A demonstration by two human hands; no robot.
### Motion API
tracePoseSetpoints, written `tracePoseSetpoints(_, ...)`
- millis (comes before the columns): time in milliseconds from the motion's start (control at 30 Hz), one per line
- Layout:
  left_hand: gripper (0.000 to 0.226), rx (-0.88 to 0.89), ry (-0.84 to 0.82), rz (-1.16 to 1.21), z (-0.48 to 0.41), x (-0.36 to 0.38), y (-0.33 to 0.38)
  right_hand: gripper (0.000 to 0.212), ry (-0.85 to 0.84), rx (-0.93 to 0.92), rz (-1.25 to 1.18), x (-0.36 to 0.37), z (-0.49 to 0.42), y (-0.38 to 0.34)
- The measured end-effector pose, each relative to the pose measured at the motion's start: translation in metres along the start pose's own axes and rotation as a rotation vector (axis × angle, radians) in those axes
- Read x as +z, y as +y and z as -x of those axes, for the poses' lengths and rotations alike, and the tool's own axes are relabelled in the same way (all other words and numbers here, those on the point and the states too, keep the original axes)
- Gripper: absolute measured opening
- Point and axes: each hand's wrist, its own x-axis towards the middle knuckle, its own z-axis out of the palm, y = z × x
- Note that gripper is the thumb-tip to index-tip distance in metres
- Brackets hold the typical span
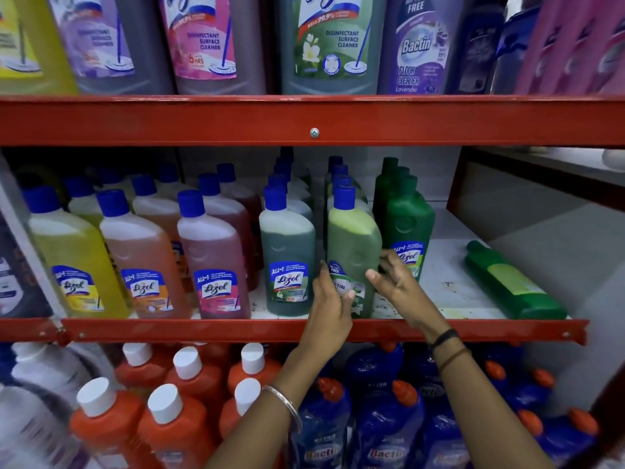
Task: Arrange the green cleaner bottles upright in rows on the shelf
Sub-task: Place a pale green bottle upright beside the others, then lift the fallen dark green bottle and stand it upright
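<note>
A light green cleaner bottle (353,242) with a blue cap stands upright at the front of the middle shelf (304,328). My left hand (329,304) wraps its lower left side and my right hand (395,282) touches its lower right side, fingers spread. Behind it runs a row of similar blue-capped bottles. To its right stands a row of dark green bottles (409,228) with green caps. Left of it is a row of darker green blue-capped bottles (287,262). One green bottle (510,284) lies flat on its side at the shelf's right end.
Rows of yellow (72,265), orange (142,262) and pink bottles (213,262) fill the shelf's left. Bare white shelf shows between the dark green row and the lying bottle. Large bottles stand on the upper shelf; orange and blue bottles crowd the lower one.
</note>
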Motion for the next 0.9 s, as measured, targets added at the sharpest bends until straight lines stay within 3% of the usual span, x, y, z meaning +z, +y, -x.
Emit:
tracePoseSetpoints(67,0.068,-0.021,0.045,-0.006,-0.003,0.005,-0.001,0.021,0.016,-0.015,0.048,-0.002,-0.001,0.002)
tracePoseSetpoints(333,0.064,0.009,0.255,-0.13,-0.001,0.021,-0.004,0.041,0.089,-0.07,0.221,-0.006,-0.007,0.001)
tracePoseSetpoints(467,0.061,0.003,0.307,-0.128,0.002,0.025,-0.001,0.035,0.155,-0.087,0.26,-0.006,-0.003,0.007)
tracePoseSetpoints(533,0.058,0.058,0.396,-0.127,0.004,0.031,0.006,0.033,0.176,-0.078,0.301,-0.012,0.001,0.007)
tracePoseSetpoints(633,0.049,0.285,0.512,-0.125,0.003,0.053,0.03,0.029,0.248,-0.076,0.304,-0.037,0.009,0.007)
tracePoseSetpoints(700,0.04,0.405,0.463,-0.096,-0.001,0.072,0.052,0.025,0.339,-0.075,0.335,-0.067,0.013,0.011)
tracePoseSetpoints(767,0.033,0.423,0.311,-0.079,-0.012,0.097,0.069,0.02,0.439,-0.039,0.41,-0.102,0.015,0.017)
tracePoseSetpoints(833,0.025,0.316,0.079,-0.03,-0.031,0.132,0.082,0.017,0.524,0.012,0.511,-0.139,0.02,0.026)
tracePoseSetpoints(900,0.023,0.097,-0.134,0.017,-0.049,0.164,0.091,0.021,0.592,0.115,0.635,-0.166,0.024,0.036)
